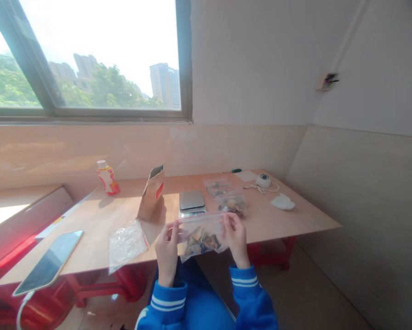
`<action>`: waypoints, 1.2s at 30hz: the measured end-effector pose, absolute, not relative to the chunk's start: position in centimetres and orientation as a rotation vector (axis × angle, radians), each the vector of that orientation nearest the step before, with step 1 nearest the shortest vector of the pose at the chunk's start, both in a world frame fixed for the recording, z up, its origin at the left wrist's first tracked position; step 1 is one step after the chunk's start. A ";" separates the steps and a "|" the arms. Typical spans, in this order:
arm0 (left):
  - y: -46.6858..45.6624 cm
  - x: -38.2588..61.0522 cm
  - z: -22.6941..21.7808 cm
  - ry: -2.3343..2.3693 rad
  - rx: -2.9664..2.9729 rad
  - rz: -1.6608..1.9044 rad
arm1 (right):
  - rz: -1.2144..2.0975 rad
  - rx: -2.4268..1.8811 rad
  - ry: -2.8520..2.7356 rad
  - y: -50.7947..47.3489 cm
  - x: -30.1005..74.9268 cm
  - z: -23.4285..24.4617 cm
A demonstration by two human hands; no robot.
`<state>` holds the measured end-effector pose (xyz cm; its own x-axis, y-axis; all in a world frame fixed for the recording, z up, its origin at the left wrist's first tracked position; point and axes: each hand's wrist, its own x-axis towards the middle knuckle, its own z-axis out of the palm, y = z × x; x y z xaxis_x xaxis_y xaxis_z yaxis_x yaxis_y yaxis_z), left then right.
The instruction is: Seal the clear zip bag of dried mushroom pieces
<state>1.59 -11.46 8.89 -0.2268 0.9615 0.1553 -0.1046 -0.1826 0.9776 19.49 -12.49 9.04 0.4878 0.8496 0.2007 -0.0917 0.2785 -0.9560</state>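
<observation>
Clear zip bag [202, 234] of brown pieces, held up level.

The pale wooden desk [99, 220] stands on red legs, pushed against the wall under the window. At its back left a small red and white bottle [107, 178] stands upright. A brown paper pouch [152, 192] stands near the middle, just left of a flat scale [191, 201]. Right of the scale lie filled clear bags [231, 203], one behind another. Further back are a white sheet [246, 175], a green pen [236, 170] and a round white device [264, 180] with its cord. A crumpled white thing [282, 201] lies nearby. Empty clear bags [126, 243] lie near the front edge, and a phone [49, 263] rests at the left corner.
</observation>
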 end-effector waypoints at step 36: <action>-11.6 3.6 7.5 1.055 0.946 1.745 | 0.782 -1.024 -0.865 -10.2 18.3 7.1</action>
<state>3.60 -11.65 7.50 -0.3383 0.9264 0.1656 -0.2837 -0.2681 0.9207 18.32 -10.22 7.13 0.4464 0.8644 0.2313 -0.1432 0.3241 -0.9351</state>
